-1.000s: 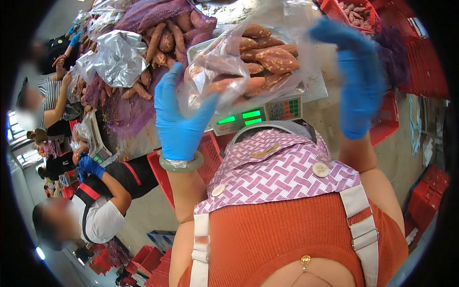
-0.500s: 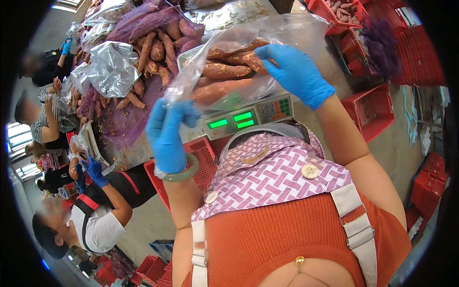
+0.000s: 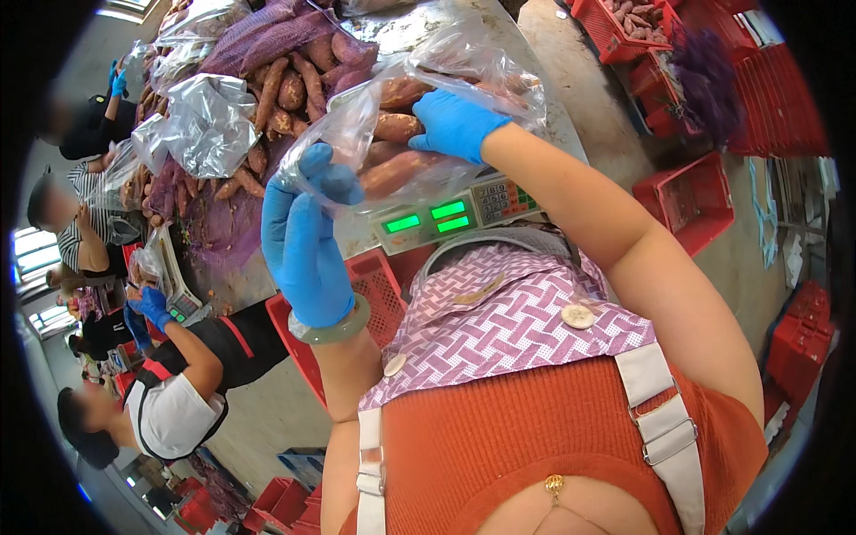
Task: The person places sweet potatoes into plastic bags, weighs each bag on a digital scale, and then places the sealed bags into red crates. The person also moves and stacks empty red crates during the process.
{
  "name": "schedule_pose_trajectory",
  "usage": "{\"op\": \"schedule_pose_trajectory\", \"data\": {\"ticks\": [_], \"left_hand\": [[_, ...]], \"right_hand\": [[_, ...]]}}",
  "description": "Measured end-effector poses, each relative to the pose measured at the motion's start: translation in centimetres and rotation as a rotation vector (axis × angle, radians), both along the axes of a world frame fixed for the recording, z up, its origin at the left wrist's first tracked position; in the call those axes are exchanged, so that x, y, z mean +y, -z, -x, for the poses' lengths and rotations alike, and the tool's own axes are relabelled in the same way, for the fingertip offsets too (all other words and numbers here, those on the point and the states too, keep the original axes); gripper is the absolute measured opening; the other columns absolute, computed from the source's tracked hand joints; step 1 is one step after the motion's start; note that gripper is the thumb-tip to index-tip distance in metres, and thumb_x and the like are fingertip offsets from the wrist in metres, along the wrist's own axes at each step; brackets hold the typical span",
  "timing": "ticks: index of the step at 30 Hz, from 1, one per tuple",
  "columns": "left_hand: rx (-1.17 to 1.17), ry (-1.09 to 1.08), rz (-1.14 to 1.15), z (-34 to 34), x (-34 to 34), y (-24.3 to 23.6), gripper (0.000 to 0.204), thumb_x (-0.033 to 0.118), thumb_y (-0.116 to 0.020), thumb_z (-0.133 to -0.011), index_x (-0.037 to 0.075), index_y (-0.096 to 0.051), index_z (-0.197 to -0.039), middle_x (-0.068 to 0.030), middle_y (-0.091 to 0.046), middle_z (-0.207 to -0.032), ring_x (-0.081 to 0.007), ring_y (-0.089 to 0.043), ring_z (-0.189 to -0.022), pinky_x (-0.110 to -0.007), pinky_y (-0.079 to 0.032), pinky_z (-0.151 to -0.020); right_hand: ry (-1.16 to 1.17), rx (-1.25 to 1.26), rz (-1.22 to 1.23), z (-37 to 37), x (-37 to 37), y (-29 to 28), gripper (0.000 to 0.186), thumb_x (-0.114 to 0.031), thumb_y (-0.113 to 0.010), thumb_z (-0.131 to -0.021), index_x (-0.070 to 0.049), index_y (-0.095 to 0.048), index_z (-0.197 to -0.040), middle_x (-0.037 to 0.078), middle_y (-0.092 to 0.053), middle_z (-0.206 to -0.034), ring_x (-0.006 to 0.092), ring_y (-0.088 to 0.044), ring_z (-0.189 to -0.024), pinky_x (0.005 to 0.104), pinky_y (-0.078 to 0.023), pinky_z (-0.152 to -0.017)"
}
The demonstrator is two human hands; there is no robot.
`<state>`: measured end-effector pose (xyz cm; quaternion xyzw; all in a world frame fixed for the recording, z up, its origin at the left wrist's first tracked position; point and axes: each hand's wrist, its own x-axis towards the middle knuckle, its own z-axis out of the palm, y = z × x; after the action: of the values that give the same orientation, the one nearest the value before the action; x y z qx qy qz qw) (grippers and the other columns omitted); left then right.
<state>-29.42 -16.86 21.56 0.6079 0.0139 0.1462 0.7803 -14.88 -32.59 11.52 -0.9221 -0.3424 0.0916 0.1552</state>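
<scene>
A clear plastic bag (image 3: 526,98) of sweet potatoes (image 3: 397,127) lies on a digital scale (image 3: 423,223) with lit green displays. My left hand (image 3: 308,241), in a blue glove with a bangle at the wrist, has its fingers bent and closed on the bag's mouth at the left. At the bag, my gloved right hand (image 3: 459,125) reaches across with its fingers curled over the right end of one sweet potato. Its fingertips are partly hidden behind the hand.
Loose sweet potatoes (image 3: 290,89), a purple mesh sack (image 3: 267,40) and a crumpled plastic bag (image 3: 209,125) cover the table's left side. Red crates (image 3: 687,205) stand at the right, another (image 3: 379,285) below the scale. A co-worker (image 3: 178,401) works at the left.
My right hand has moved left and down from the bag's right edge onto a sweet potato. The bag's right side has dropped and folded in. My left hand stays at the bag's mouth.
</scene>
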Motion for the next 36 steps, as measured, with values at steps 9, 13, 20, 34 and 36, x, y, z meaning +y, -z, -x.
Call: {"op": "schedule_pose_trajectory", "data": {"ticks": [9, 13, 20, 34, 36], "left_hand": [[-0.015, -0.201, 0.099, 0.5, 0.9, 1.5, 0.027, 0.01, -0.048, -0.085, -0.002, -0.051, -0.109, -0.0111, -0.057, -0.105, -0.017, -0.056, -0.087, -0.032, -0.045, -0.079], [-0.033, -0.189, 0.174, 0.6, 0.4, 1.2, 0.027, 0.008, -0.049, -0.083, -0.002, -0.052, -0.108, -0.011, -0.058, -0.102, -0.0174, -0.056, -0.084, -0.031, -0.045, -0.078], [-0.064, -0.112, 0.193, 0.2, 0.4, -0.3, 0.028, 0.007, -0.05, -0.081, -0.003, -0.052, -0.107, -0.0113, -0.059, -0.093, -0.018, -0.056, -0.083, -0.03, -0.044, -0.079], [0.029, -0.094, 0.175, 0.2, 1.2, 0.4, 0.027, 0.006, -0.05, -0.082, -0.002, -0.052, -0.108, -0.0113, -0.059, -0.097, -0.0169, -0.057, -0.083, -0.03, -0.045, -0.078], [0.049, -0.131, 0.14, 0.7, 1.5, 0.8, 0.032, 0.01, -0.048, -0.083, -0.003, -0.05, -0.112, -0.0137, -0.058, -0.104, -0.019, -0.057, -0.086, -0.032, -0.045, -0.08]], "right_hand": [[0.004, 0.194, -0.147, -1.6, -1.1, -2.5, 0.043, -0.039, -0.063, -0.066, -0.003, -0.061, -0.089, 0.02, -0.06, -0.086, 0.0323, -0.058, -0.078, 0.0379, -0.046, -0.072], [-0.14, 0.193, -0.127, -1.0, -1.5, -4.2, 0.046, -0.038, -0.064, -0.067, -0.002, -0.057, -0.094, 0.021, -0.06, -0.087, 0.0335, -0.058, -0.08, 0.0376, -0.046, -0.072], [-0.066, 0.095, -0.101, 3.6, 1.6, -0.6, 0.052, -0.038, -0.062, -0.072, -0.006, -0.048, -0.111, 0.021, -0.059, -0.091, 0.037, -0.057, -0.084, 0.0407, -0.046, -0.074], [-0.066, 0.776, -0.302, 1.4, -3.8, -6.9, 0.043, -0.014, -0.071, -0.061, -0.003, -0.059, -0.101, 0.005, -0.062, -0.09, 0.0137, -0.056, -0.08, 0.0267, -0.044, -0.074], [0.067, 0.739, -0.495, 0.9, -6.8, -8.5, 0.052, -0.008, -0.071, -0.06, -0.002, -0.054, -0.108, 0.005, -0.059, -0.098, 0.0151, -0.055, -0.087, 0.0281, -0.044, -0.079]]}}
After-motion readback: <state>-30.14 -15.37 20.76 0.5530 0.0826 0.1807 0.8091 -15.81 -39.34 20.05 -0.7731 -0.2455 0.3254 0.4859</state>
